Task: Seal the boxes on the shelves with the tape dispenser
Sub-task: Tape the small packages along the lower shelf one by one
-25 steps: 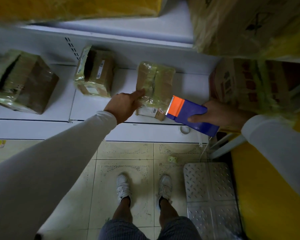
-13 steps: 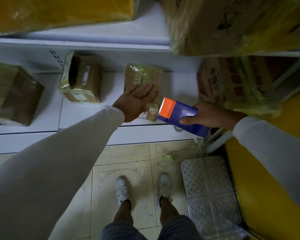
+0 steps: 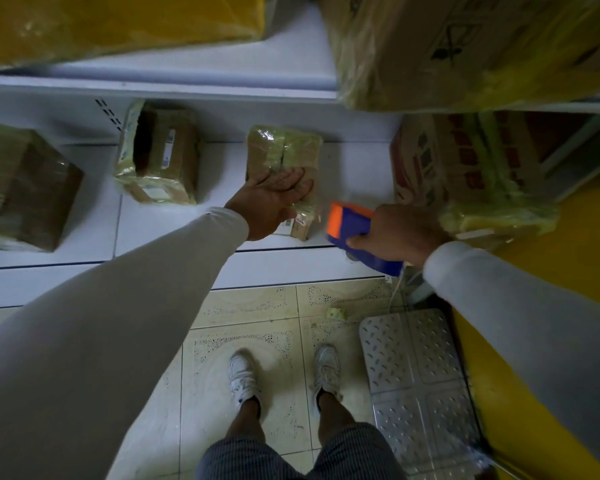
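A small brown box (image 3: 282,152) wrapped in yellowish tape lies on the low white shelf (image 3: 219,174) in the middle. My left hand (image 3: 274,195) lies flat on its top with straight fingers. My right hand (image 3: 399,233) grips a blue tape dispenser (image 3: 355,226) with an orange front. The dispenser's orange end sits just to the right of the box's near corner, close to it; I cannot tell whether it touches.
Two more taped boxes sit left on the same shelf, one (image 3: 160,154) nearby, one (image 3: 21,188) at the far left. A large printed carton (image 3: 465,168) stands on the right. Big wrapped parcels fill the upper shelf. A metal plate (image 3: 416,375) lies on the tiled floor by my feet.
My left hand went from pointing at the box's side to lying flat on its top. The dispenser moved closer to the box's right corner and tilted down.
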### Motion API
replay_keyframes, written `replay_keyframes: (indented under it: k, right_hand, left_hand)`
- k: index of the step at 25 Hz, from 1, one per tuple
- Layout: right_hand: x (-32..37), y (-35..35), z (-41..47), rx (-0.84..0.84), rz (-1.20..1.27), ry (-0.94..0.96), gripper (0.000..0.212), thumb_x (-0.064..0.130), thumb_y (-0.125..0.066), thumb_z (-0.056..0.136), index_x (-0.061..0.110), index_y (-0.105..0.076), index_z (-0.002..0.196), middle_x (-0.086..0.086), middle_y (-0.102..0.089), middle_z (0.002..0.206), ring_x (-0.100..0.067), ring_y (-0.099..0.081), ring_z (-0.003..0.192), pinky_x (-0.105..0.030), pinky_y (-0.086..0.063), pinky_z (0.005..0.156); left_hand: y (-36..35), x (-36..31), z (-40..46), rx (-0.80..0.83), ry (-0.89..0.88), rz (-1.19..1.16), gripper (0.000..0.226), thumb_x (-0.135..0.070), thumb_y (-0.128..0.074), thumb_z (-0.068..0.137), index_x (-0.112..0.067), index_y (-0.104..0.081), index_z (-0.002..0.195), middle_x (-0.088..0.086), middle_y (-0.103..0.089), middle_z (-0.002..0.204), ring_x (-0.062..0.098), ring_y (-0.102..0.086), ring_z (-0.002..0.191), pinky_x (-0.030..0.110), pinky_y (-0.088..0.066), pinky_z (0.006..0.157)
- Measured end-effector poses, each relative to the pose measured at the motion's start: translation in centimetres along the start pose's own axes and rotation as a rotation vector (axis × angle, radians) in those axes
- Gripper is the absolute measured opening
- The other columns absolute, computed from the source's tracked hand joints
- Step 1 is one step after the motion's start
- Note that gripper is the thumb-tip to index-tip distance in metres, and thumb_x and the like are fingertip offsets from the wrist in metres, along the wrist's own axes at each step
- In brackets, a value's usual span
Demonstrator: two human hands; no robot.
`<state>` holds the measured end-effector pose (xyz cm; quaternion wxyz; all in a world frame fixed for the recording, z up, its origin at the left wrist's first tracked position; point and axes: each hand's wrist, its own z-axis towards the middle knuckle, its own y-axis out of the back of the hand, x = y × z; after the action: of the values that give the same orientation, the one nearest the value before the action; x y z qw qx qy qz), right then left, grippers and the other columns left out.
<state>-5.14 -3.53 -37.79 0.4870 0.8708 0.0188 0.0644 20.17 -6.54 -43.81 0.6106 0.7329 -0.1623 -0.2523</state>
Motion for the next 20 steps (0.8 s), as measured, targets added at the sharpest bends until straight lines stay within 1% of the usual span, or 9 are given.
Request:
replay_keyframes:
  k: [2,4,6,8,9,11,14,18,20]
  right_hand:
    - [-0.8,-1.7,-0.7,0.060,-0.082,-0.042,0.037,0.051,-0.057,0.087,0.015,-0.059,0.097,0.000,-0.055,0.068,-0.018,-0.056,0.065,-0.029,-0.046,0.064]
    - [-1.6,-3.2,-2.0,0.110,0.053,-0.088,0.035,0.049,-0.061,0.086,0.014,-0.058,0.088,-0.006,-0.063,0.076,-0.022,-0.063,0.072,-0.028,-0.050,0.065]
    - [-1.1,-3.7,-3.5,0.109,0.187,-0.086,0.038,0.051,-0.061,0.087,0.017,-0.052,0.073,-0.003,-0.061,0.067,-0.015,-0.059,0.061,-0.024,-0.039,0.052]
    - [-0.3,-4.0,-4.2,0.097,0.258,-0.081,0.043,0.055,-0.061,0.086,0.019,-0.048,0.068,0.002,-0.055,0.059,-0.011,-0.054,0.053,-0.023,-0.034,0.048]
    - [-0.1,-3.9,-4.4,0.090,0.278,-0.089,0.044,0.057,-0.061,0.085,0.019,-0.048,0.067,0.003,-0.055,0.059,-0.010,-0.055,0.052,-0.023,-0.034,0.048]
    - [-0.4,-3.7,-4.7,0.075,0.290,-0.100,0.046,0.058,-0.061,0.085,0.019,-0.046,0.066,0.003,-0.054,0.058,-0.010,-0.054,0.052,-0.023,-0.034,0.048]
    - [-1.4,-3.3,-5.5,0.074,0.296,-0.098,0.048,0.056,-0.061,0.086,0.021,-0.041,0.062,0.004,-0.049,0.055,-0.008,-0.048,0.048,-0.022,-0.029,0.047]
    - [-2.2,-2.6,-5.0,0.003,0.392,-0.060,0.048,0.057,-0.063,0.084,0.017,-0.049,0.062,0.002,-0.052,0.054,-0.011,-0.052,0.049,-0.022,-0.032,0.048]
    - [-2.5,-2.4,-4.8,-0.010,0.443,-0.054,0.050,0.058,-0.064,0.083,0.014,-0.050,0.064,-0.001,-0.054,0.055,-0.014,-0.054,0.050,-0.022,-0.034,0.048]
  left_hand:
    - [0.0,0.1,-0.5,-0.003,0.002,-0.036,0.060,-0.036,-0.039,0.100,-0.024,-0.010,0.152,-0.001,-0.005,0.160,0.018,-0.003,0.148,0.040,-0.004,0.120]
    - [0.4,0.1,-0.8,-0.013,0.021,-0.052,0.064,-0.043,-0.042,0.098,-0.025,-0.012,0.152,-0.001,-0.009,0.160,0.019,-0.009,0.147,0.041,-0.008,0.119]
    - [0.8,-1.2,-0.1,-0.039,0.126,-0.060,0.077,-0.064,-0.041,0.087,-0.025,-0.021,0.150,0.001,-0.025,0.156,0.026,-0.026,0.141,0.047,-0.023,0.112]
    - [0.9,-3.5,0.5,-0.103,0.300,-0.006,0.092,-0.079,-0.036,0.072,-0.022,-0.028,0.145,0.004,-0.040,0.143,0.030,-0.040,0.126,0.048,-0.033,0.099]
    - [0.8,-4.6,0.9,-0.132,0.363,0.030,0.093,-0.078,-0.039,0.071,-0.020,-0.030,0.143,0.005,-0.041,0.138,0.030,-0.042,0.121,0.048,-0.034,0.097]
    - [0.2,-5.6,1.5,-0.174,0.436,0.078,0.084,-0.067,-0.047,0.076,-0.017,-0.032,0.141,0.007,-0.040,0.134,0.029,-0.040,0.117,0.048,-0.033,0.096]
    - [-0.4,-6.0,2.0,-0.204,0.451,0.121,0.079,-0.057,-0.046,0.078,-0.014,-0.030,0.143,0.009,-0.035,0.141,0.030,-0.036,0.120,0.049,-0.030,0.098]
    - [-0.7,-6.0,2.3,-0.174,0.431,0.096,0.082,-0.060,-0.043,0.082,-0.012,-0.025,0.147,0.008,-0.027,0.153,0.031,-0.030,0.131,0.049,-0.026,0.106]
    - [0.2,-5.0,1.5,-0.165,0.342,0.002,0.089,-0.068,-0.045,0.080,-0.013,-0.025,0.148,0.007,-0.025,0.155,0.032,-0.029,0.135,0.047,-0.023,0.109]
